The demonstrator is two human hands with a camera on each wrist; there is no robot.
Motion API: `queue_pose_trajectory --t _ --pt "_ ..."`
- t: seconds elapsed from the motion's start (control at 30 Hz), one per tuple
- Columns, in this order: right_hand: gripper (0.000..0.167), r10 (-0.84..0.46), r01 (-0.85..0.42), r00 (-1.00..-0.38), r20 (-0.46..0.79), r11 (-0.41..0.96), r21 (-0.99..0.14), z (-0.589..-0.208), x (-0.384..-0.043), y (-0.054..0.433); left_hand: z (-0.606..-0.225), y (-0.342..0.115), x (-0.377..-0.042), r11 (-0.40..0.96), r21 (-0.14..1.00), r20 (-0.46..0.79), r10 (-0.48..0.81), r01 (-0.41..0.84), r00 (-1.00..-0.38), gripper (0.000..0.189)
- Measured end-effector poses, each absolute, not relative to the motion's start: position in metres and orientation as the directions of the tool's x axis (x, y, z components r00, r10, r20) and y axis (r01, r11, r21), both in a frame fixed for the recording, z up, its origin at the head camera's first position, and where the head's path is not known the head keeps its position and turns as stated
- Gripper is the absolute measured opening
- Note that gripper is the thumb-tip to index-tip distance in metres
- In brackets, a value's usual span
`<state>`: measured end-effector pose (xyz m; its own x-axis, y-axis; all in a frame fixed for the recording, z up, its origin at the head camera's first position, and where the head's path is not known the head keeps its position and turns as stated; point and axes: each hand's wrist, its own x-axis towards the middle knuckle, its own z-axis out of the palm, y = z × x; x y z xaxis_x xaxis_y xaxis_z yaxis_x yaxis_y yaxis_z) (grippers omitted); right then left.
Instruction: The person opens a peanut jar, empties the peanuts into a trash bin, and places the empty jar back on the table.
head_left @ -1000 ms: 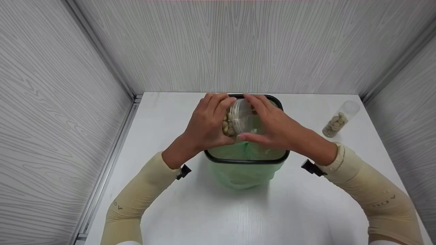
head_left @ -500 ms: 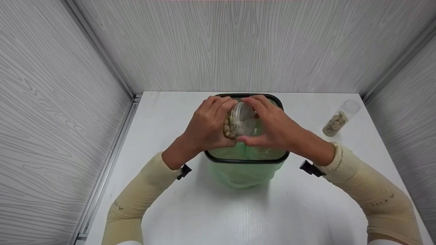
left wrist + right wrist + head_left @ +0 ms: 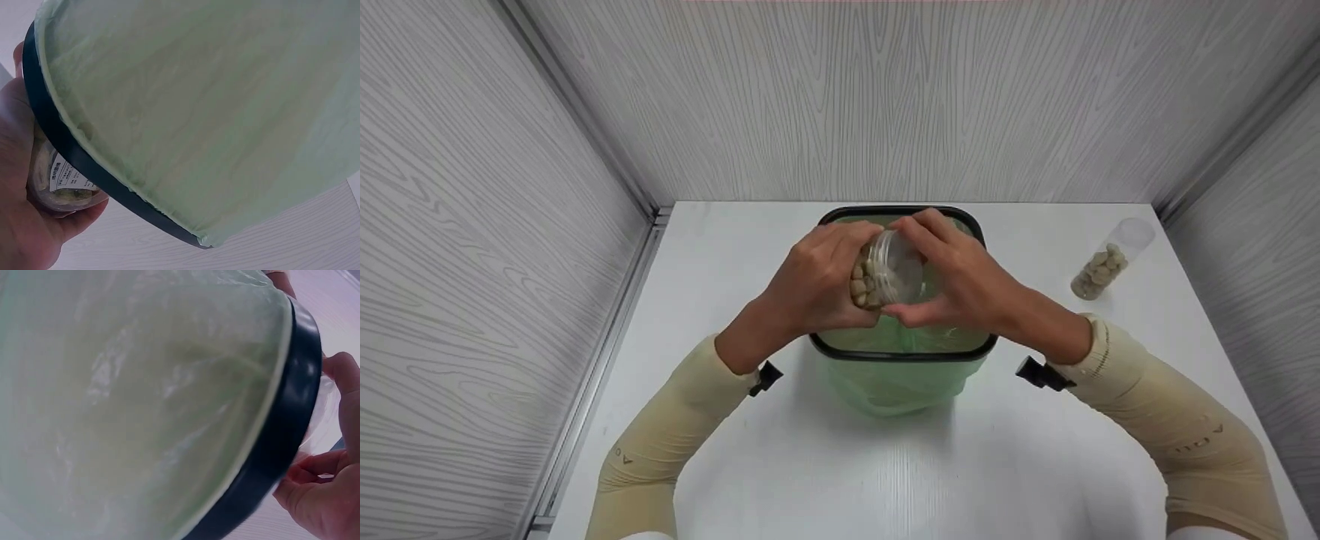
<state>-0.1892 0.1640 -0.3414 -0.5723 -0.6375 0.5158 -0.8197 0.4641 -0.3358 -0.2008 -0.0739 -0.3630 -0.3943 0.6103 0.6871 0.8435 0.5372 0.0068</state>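
Note:
In the head view my left hand [image 3: 820, 281] grips a clear plastic jar [image 3: 867, 279] filled with pale tan, nut-like pieces. The jar is tipped on its side, its transparent round end [image 3: 903, 267] facing right. My right hand [image 3: 964, 281] curls its thumb and fingers round that end. Both hands are above a bin lined with a green bag [image 3: 900, 386], inside its black rim [image 3: 907, 355]. A printed label [image 3: 70, 174] shows on the jar in the left wrist view. In the right wrist view the bin's rim hides part of the right hand's grip.
A clear cylindrical container [image 3: 1112, 259] with similar pale pieces lies at the right on the white table [image 3: 900, 480]. Grey wood-grain panels [image 3: 840, 105] enclose the back and both sides.
Both hands and the jar have moved slightly toward the person. The right hand's fingers have shifted round the jar's clear end. The bin and the other container stay in place.

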Motion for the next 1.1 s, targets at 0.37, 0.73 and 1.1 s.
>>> queue_pose_trajectory --t 0.37,0.73,1.1 --pt "0.078 -0.639 -0.837 -0.547 0.541 0.428 -0.340 -0.341 -0.190 0.167 -0.357 -0.073 -0.200 0.516 0.102 0.626 0.631 0.851 -0.458 0.078" --pt "0.083 -0.656 -0.866 -0.499 0.566 0.361 -0.345 -0.340 -0.192 0.171 -0.353 -0.073 -0.202 0.471 0.224 0.552 0.660 0.853 -0.509 0.082" --pt "0.088 -0.697 -0.923 -0.384 0.606 0.298 -0.242 -0.339 -0.197 0.175 -0.347 -0.073 -0.203 0.437 0.353 0.464 0.687 0.828 -0.560 0.086"
